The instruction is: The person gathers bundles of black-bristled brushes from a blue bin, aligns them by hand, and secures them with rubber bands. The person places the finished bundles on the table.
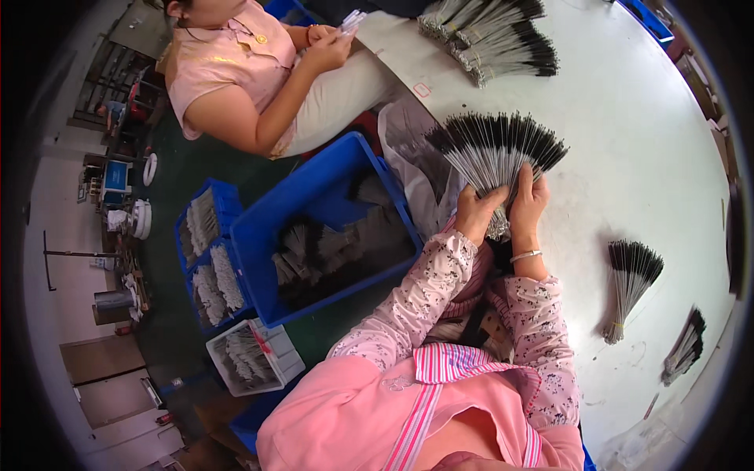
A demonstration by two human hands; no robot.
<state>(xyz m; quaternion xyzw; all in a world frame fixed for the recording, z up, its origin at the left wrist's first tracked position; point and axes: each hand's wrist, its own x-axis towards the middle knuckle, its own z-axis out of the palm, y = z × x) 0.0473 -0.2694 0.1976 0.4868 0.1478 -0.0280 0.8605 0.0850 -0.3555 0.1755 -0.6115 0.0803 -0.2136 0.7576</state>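
A fanned bundle of thin wire brushes [499,149] with black bristle tips and silvery stems is held up over the table's near left edge. My left hand [479,210] grips the stems from the left, its thumb lying across them. From the right, my right hand [529,200] closes on the same bundle, with its thumb raised against the stems. The narrow lower ends of the stems gather between my palms, and the fingers behind the bundle are partly hidden. A bracelet circles my right wrist.
On the pale table [620,165] lie a tied brush bundle [628,286], a smaller one [685,345] and a large pile of bundles [495,39]. A deep blue crate [251,255] with more brushes stands left. A seated co-worker [236,78] holds small pale pieces.
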